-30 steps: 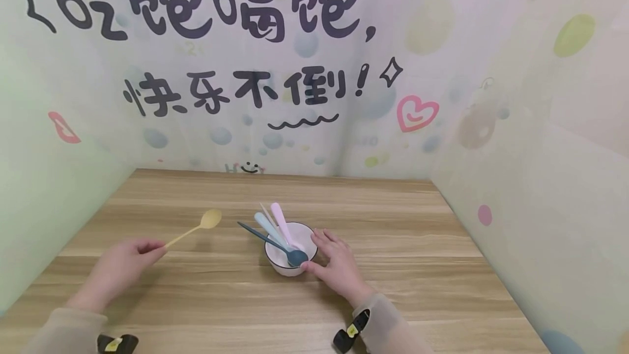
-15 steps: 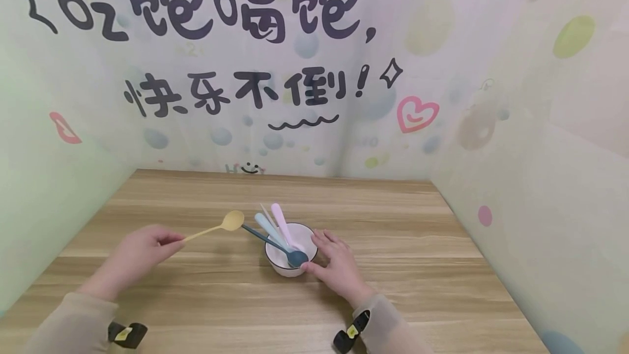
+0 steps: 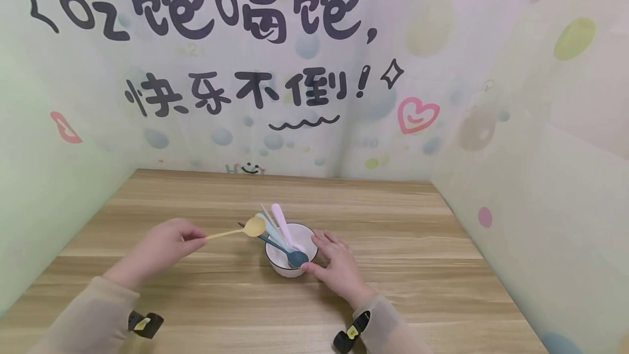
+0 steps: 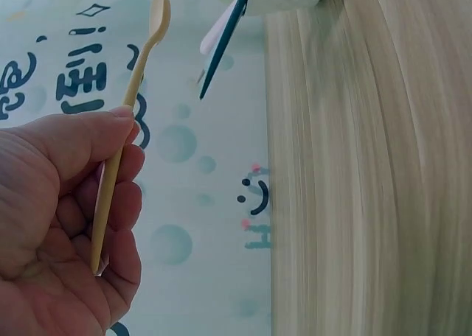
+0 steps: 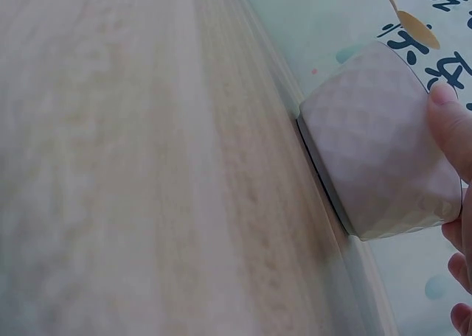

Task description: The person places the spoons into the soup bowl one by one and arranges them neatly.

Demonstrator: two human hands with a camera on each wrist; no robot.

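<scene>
My left hand (image 3: 172,245) pinches a yellow spoon (image 3: 254,226) by its handle, thumb on top and fingers curled beneath in the left wrist view. The spoon's head hangs in the air at the left of a white bowl (image 3: 287,272), overlapping the handles there. In the bowl lean a dark blue spoon (image 3: 297,258), a light blue handle (image 3: 271,229), a pink handle (image 3: 280,217) and a thin pale pointed piece (image 3: 265,211). With thumb and fingers spread around the right side of the rim, my right hand (image 3: 340,264) holds the bowl, whose faceted outside shows in the right wrist view.
The bowl stands on a wood-grain table (image 3: 393,223). A printed white backdrop (image 3: 206,146) with dark lettering rises at the back edge, and pale walls close in both sides. Each wrist wears a black camera strap (image 3: 146,324).
My left hand has carried the yellow spoon rightward, from over the table at left to the bowl's left side. My right hand and the bowl have stayed in place.
</scene>
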